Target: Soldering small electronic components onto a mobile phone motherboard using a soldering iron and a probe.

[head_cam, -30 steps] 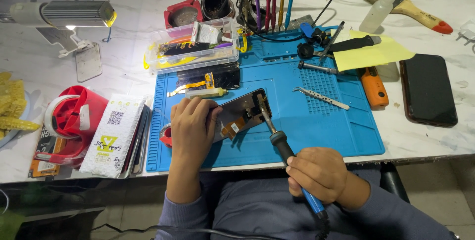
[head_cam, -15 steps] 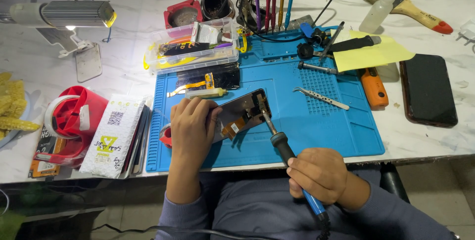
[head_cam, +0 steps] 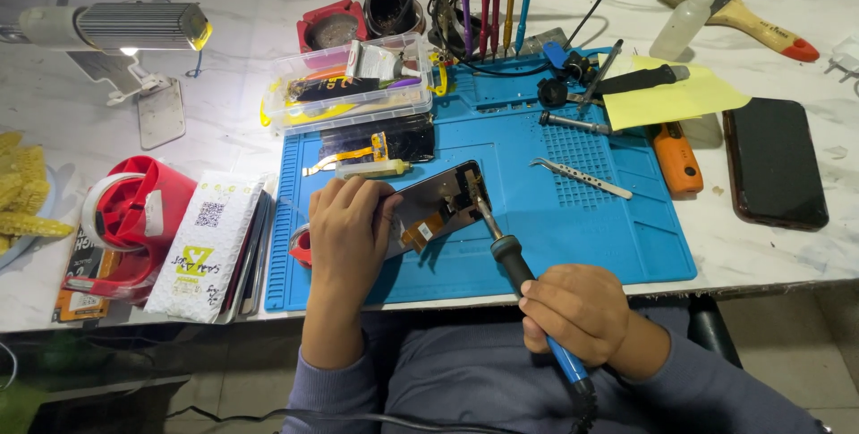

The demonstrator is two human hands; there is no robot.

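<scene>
On the near half of the blue work mat (head_cam: 573, 246) lies one opened phone (head_cam: 436, 208), back off and tilted, its inner parts showing. One left hand (head_cam: 349, 233) lies over the phone's left end, fingers curled round its edge and pressing it to the mat. One right hand (head_cam: 573, 309) is closed round the blue grip of one soldering iron (head_cam: 510, 259), held off the mat's near edge above the person's lap, with the iron's tip reaching up onto the phone's right end. Right of the phone the mat is bare as far as one pair of tweezers (head_cam: 582, 178), and the near right corner of the mat is free. At the mat's right edge sits one orange-handled tool (head_cam: 676, 158); beyond that edge, one dark phone (head_cam: 774, 161) lies face down on the table. At the mat's far right corner is one yellow sheet (head_cam: 680, 98); on the mat's far left corner, one clear plastic box (head_cam: 349, 85) of small parts. Five screwdrivers (head_cam: 488, 9) stand in a holder behind the mat. Left of the mat are one white packet (head_cam: 206, 242), one red tape dispenser (head_cam: 134, 210) and one lit desk lamp (head_cam: 116, 27). All of it rests on a pale marble-patterned table (head_cam: 224, 139), crowded on the far and left sides.
</scene>
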